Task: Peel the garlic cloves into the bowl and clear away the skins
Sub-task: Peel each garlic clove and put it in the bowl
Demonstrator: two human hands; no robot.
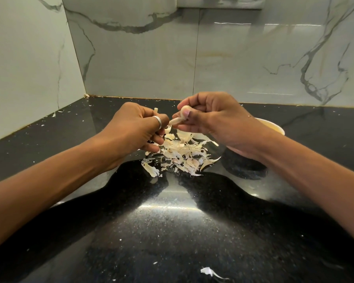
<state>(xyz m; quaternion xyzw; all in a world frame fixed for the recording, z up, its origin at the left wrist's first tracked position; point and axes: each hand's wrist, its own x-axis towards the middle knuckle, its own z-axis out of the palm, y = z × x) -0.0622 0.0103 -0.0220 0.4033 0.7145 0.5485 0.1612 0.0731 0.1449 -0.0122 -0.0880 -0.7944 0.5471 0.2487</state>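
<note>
Two bare hands at work over one worktop. Entries run largest to smallest, each placed by the heap of skins.

1. Black, white-flecked polished stone countertop [172, 231]: carries the heap near its middle.
2. White, grey-veined marble wall tiles [141, 58]: well behind the heap.
3. Right hand [213, 119]: just above the heap, to its rear right. Fingers and thumb are curled close round the clove, with the thumb pressed on its upper side.
4. Left hand [135, 127]: just above the heap's left edge, facing the other hand. Fingers are curled, and thumb and forefinger appear to pinch loose skin at the clove's pointed end.
5. Cream round bowl [272, 127]: near the heap, to its right, mostly hidden behind the right wrist. Contents cannot be seen.
6. Heap of pale papery garlic skins [182, 154]: the landmark. Whether whole cloves lie among it cannot be told.
7. Pale, part-skinned garlic clove [182, 117]: in the air directly above the heap, between the two hands, not in the bowl.
8. Silver band ring [158, 121]: on a left-hand finger.
9. Torn white skin scrap [208, 271]: well in front of the heap.

Step in hand, as judged: stripping one clove, with clearing not yet begun. The next move calls for a firm right-hand hold while the left draws the skin off to drop on the heap. The bare clove then goes rightward into the bowl.
</note>
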